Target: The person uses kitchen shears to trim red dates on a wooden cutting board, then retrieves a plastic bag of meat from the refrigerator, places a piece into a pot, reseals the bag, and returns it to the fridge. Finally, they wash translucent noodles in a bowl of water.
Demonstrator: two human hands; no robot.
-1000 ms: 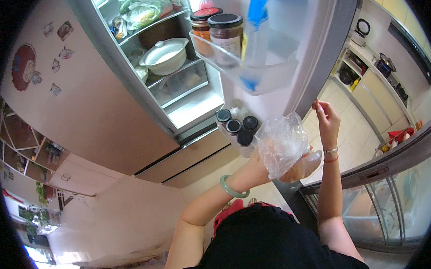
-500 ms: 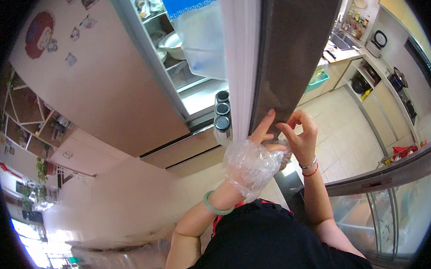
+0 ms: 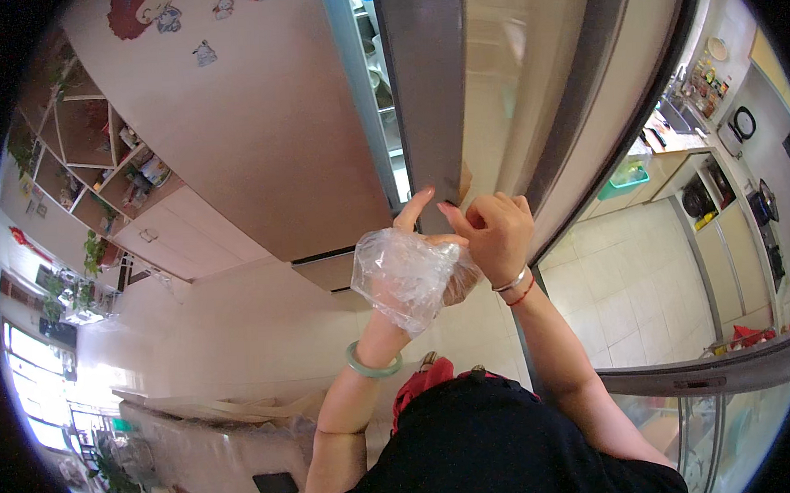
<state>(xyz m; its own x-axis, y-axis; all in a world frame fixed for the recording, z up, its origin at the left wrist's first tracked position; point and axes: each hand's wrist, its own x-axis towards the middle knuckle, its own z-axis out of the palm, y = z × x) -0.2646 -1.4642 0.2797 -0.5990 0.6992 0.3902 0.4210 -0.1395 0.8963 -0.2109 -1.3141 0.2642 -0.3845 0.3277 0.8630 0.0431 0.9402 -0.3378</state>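
Note:
Thin, crumpled clear plastic (image 3: 396,277), like a bag, covers the back and palm of my left hand (image 3: 416,223). One finger points up at the refrigerator door (image 3: 428,95), while the other fingers curl under the plastic. Something brownish shows dimly through its right side; I cannot make out what. Just right of it, my right hand (image 3: 498,233) is closed, fingers curled and thumb stretched toward the lower door edge. Nothing shows in it. The door stands slightly ajar, and a narrow strip of refrigerator interior (image 3: 381,80) is visible beside it.
Left of the door is a broad beige refrigerator panel (image 3: 257,120) with stickers. A shelf unit (image 3: 100,162) with plants and small items stands farther left. On the right are a sliding door frame (image 3: 636,121), kitchen cabinets (image 3: 731,267) and a teal basket (image 3: 623,182).
The refrigerator door has swung left, from wide open to a narrow gap. Both hands have moved left and slightly up with it. My right hand's fingers have curled in more.

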